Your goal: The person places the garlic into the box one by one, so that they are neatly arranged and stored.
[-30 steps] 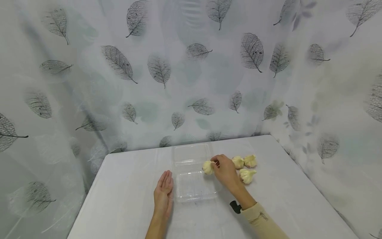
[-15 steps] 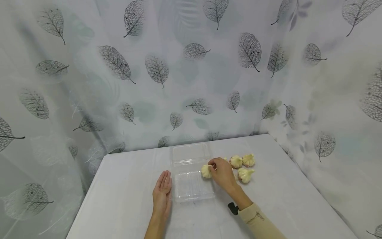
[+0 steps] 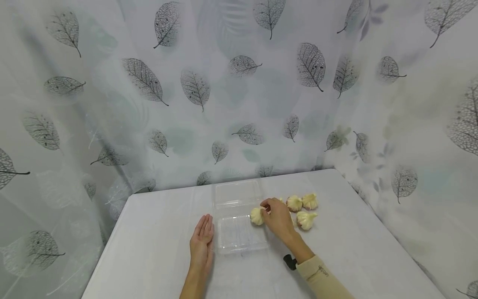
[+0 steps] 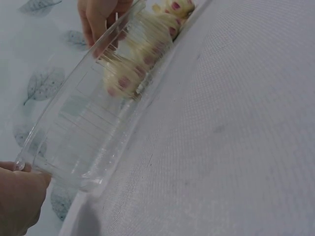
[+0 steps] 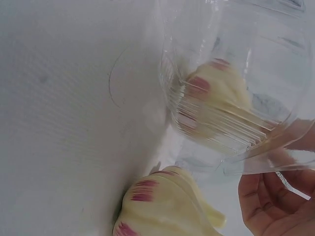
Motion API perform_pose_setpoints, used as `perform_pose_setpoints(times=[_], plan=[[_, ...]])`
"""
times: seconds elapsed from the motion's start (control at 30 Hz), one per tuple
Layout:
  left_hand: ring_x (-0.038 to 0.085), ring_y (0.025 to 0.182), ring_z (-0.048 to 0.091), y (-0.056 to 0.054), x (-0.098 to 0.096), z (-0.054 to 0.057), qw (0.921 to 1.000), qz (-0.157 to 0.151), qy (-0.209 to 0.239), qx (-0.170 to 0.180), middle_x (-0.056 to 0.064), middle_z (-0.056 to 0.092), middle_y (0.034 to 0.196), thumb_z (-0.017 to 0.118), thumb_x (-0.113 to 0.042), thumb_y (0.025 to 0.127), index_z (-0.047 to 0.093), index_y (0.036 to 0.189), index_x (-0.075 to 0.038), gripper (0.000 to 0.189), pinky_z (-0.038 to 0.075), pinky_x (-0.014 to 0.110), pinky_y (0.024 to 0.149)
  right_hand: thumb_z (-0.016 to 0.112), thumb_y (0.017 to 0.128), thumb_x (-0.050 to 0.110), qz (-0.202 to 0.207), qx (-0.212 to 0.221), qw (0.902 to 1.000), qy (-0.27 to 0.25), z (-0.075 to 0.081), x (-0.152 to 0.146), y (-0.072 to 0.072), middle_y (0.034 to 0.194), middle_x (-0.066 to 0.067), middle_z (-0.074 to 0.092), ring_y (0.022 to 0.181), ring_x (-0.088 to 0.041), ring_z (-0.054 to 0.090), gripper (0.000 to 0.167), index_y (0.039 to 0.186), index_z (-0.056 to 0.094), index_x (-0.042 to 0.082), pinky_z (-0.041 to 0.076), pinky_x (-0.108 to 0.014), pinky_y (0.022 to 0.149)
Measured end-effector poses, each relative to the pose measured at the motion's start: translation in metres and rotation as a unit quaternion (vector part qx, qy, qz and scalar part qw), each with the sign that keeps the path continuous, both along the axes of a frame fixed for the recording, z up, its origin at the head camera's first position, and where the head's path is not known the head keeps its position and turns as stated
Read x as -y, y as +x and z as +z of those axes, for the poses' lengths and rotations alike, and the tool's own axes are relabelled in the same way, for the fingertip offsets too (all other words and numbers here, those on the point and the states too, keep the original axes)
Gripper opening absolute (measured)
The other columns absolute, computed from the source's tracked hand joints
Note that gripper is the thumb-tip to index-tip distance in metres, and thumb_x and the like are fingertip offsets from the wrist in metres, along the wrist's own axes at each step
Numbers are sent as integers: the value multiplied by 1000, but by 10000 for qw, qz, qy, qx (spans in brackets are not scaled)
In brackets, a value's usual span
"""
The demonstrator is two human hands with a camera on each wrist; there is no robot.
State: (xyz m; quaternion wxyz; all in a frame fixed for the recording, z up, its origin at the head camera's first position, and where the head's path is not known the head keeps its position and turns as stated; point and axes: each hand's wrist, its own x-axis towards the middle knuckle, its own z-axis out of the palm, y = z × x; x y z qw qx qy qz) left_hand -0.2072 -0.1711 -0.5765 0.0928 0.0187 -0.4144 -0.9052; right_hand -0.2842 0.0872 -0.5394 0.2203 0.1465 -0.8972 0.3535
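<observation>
A clear plastic clamshell box [image 3: 235, 236] lies on the table with its lid folded back. My right hand [image 3: 278, 219] reaches over the box's right side and pinches a garlic bulb [image 3: 256, 216] by its stem end. Through the clear wall, the right wrist view shows this pale bulb [image 5: 219, 93], with purple patches, low inside the box. My left hand [image 3: 201, 245] lies along the box's left side, fingers straight; in the left wrist view its fingertips [image 4: 42, 176] are at the box rim.
Right of the box lie several more garlic bulbs [image 3: 306, 220], some partly hidden behind the right hand. The transparent lid [image 3: 238, 192] extends toward the back table edge. A leaf-print curtain [image 3: 239, 104] hangs behind the white-covered table [image 3: 157, 232].
My right hand has lowered the garlic bulb a little into the box's right side. The left hand stays beside the box. The head view has shifted slightly.
</observation>
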Motion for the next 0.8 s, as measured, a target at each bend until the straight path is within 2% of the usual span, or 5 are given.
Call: perform_pose_setpoints(times=[0.23,0.53,0.8], plan=[[28,158,22,0,0,-1,10000,4,36,1,22,17,171,30,22,101,15,163,7,66,33,27,125,80,85,1,-3,-8,10000,-56,0,2,-1,89,-6,72,79,-18,68,12,96,77,6,61,-32,68],[29,159,21,0,0,-1,10000,12,45,-39,23,17,171,28,23,99,15,163,6,67,32,28,126,80,88,4,-70,434,9985,-316,1,0,-2,94,-9,70,86,-21,67,15,103,77,2,62,-32,71],[27,159,22,-3,1,-1,9999,31,127,4,21,20,170,29,23,100,17,163,5,66,32,26,125,80,88,8,-163,488,9980,-369,5,-5,-1,97,-11,70,88,-24,67,18,105,76,4,61,-35,74]])
